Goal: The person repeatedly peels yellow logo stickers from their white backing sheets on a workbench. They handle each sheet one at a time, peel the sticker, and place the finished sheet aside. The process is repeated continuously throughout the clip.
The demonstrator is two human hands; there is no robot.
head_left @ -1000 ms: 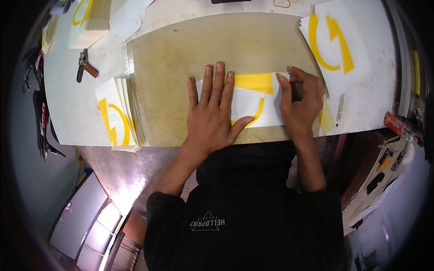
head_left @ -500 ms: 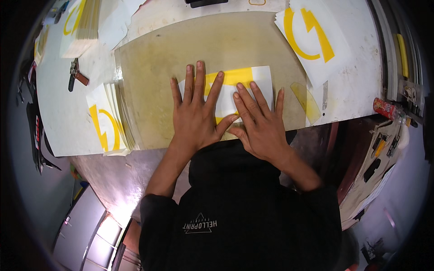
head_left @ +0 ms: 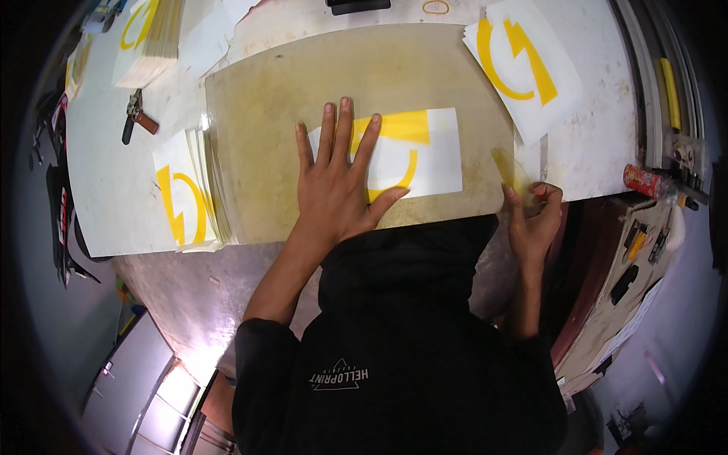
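A white sheet printed with yellow shapes lies on a worn, yellow-stained translucent mat. My left hand rests flat on the sheet's left part with fingers spread, hiding some of the print. To the right, at the table's front edge, my right hand pinches the lower end of a thin translucent yellowish plastic piece between thumb and fingers. That piece has a narrow, pointed upper end and is tilted. The sheet's right half is uncovered.
Stacked printed sheets lie left of the mat, with a thicker stack behind. More printed sheets fan out at the far right. Keys with a brown fob lie on the left. A red can stands at the right edge.
My right hand has left the sheet, moved right and taken hold of the yellowish plastic piece. The left hand stays flat on the sheet. The view has shifted slightly.
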